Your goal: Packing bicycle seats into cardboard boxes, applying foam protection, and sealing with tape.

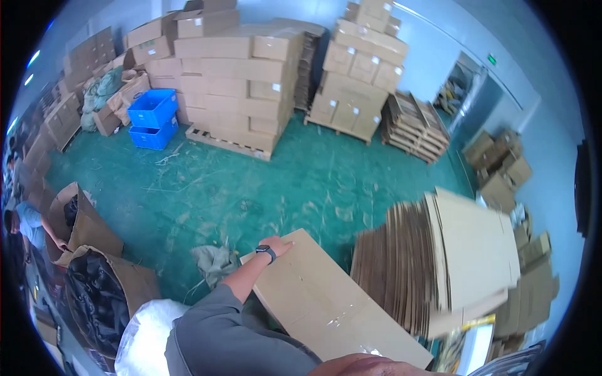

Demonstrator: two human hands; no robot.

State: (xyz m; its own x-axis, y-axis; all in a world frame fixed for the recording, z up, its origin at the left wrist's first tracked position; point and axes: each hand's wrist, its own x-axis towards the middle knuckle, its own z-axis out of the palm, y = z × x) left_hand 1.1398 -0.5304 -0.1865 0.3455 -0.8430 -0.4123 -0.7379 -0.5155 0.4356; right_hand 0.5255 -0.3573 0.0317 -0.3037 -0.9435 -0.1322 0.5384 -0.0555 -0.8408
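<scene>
A long, closed cardboard box [326,285] lies slantwise in front of me, its far end up and to the left, its near end by the lower edge. Clear tape shines on its top. My left hand [276,247], with a dark watch on the wrist, grips the box's far left corner; part of the fingers is hidden over the edge. My right hand does not show. To the right of the box stands a thick stack of flat cardboard sheets [401,269], upright and leaning.
Left are an open carton of black bags [94,301], white plastic wrap [147,341] and a person [34,229] at another carton. A grey plastic sheet [216,263] lies on the green floor. Farther off stand blue crates [152,119], a pallet of cartons [232,94] and stacked wooden pallets [414,125].
</scene>
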